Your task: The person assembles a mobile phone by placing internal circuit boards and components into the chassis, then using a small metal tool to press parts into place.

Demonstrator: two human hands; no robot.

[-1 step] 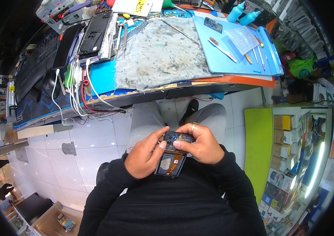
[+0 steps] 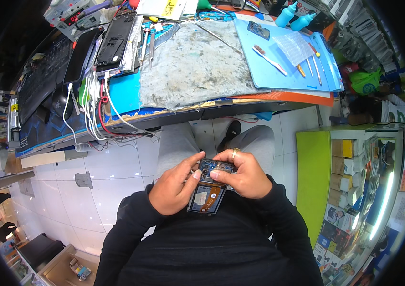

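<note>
An opened-up phone (image 2: 207,196) is held over my lap, its back cover off. The upper part shows a bare circuit board; below lies the battery section with an orange-brown flex cable across it. My left hand (image 2: 173,185) grips the left side of the board part, with its thumb at that edge. From the right, my right hand (image 2: 247,175) closes round the same part and presses its thumb on the board. A ring sits on one right finger. The fingertips under the phone are hidden.
Ahead stands a workbench with a stained grey cloth (image 2: 193,71). A blue mat (image 2: 278,52) there holds a toothbrush (image 2: 270,60), thin tools and a small circuit board (image 2: 258,30). Dismantled phones (image 2: 115,43) and white cables (image 2: 88,114) lie left. A green-sided display case (image 2: 309,186) stands right.
</note>
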